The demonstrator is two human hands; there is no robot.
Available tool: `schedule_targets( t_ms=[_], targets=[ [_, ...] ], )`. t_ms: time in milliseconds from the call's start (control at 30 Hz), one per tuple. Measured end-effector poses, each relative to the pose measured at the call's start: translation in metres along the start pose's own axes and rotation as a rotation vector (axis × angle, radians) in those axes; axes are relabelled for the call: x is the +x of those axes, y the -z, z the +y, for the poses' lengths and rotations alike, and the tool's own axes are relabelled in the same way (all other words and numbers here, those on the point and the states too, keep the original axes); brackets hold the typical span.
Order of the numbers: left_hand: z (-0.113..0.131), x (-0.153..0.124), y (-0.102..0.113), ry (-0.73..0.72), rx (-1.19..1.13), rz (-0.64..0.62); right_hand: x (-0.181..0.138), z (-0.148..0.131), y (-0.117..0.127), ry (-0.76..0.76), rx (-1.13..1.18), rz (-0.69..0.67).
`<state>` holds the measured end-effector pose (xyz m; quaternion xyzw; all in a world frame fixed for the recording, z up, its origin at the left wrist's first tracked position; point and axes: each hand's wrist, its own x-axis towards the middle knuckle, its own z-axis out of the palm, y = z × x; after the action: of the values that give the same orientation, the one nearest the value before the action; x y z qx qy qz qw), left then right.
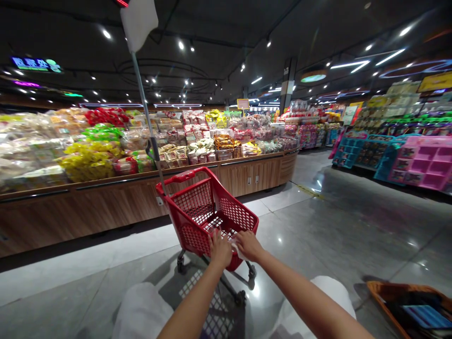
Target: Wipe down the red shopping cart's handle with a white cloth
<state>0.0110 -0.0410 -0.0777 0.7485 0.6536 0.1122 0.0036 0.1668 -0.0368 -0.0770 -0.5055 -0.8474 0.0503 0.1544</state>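
Film (pixel 239 252), pale, lower centre: likely light, limp, slippery; best pinched at edges. Left hand (pixel 221 249), right hand (pixel 249 245): fingers curled, by cart (pixel 229 209); grip unclear.

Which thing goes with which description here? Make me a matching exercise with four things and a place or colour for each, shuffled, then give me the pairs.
Things:
1. Shopping cart
2. Thin plastic film
3. Basket
4. Display counter

Descriptions:
A. Lower right corner of the picture
B. Wood-grained front, packaged goods on top
C. Red, with latticed walls
D. Pale and see-through, by the right hand

Pairs: 1-C, 2-D, 3-A, 4-B
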Motion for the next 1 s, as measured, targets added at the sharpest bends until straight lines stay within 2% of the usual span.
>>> schedule_targets(
  t_ms=[100,167,233,300,367,533,600,733,867,933,1000],
  targets=[
    [0.004,-0.008,-0.006,-0.001,-0.072,0.010,-0.007,-0.005,-0.004,0.136,-0.014,0.010],
    [0.001,-0.010,-0.007,-0.049,-0.098,0.017,-0.010,0.005,0.002,0.243,-0.033,-0.039],
    [-0.003,-0.010,-0.004,-0.072,-0.108,0.013,-0.010,0.022,0.011,0.287,-0.058,-0.079],
    [-0.005,-0.008,-0.001,-0.065,-0.104,-0.008,-0.009,0.035,0.017,0.231,-0.087,-0.066],
    [-0.004,-0.006,0.002,-0.054,-0.091,-0.036,-0.009,0.035,0.014,0.158,-0.104,-0.024],
    [-0.013,0.001,0.004,-0.087,-0.038,-0.071,-0.009,-0.006,-0.020,0.221,-0.080,0.091],
    [-0.022,0.004,0.003,-0.093,-0.039,-0.086,-0.005,-0.013,-0.026,0.243,-0.096,0.083],
    [-0.040,0.009,0.000,-0.112,-0.075,-0.112,0.004,0.014,-0.011,0.312,-0.173,-0.038],
    [-0.044,0.009,0.002,-0.134,-0.087,-0.117,0.005,0.041,0.002,0.281,-0.197,0.009],
    [-0.042,0.008,0.005,-0.126,-0.079,-0.125,0.005,0.033,-0.004,0.250,-0.198,0.031],
    [-0.040,0.008,0.008,-0.114,-0.053,-0.125,0.007,0.013,-0.016,0.251,-0.192,0.031]
  ],
)
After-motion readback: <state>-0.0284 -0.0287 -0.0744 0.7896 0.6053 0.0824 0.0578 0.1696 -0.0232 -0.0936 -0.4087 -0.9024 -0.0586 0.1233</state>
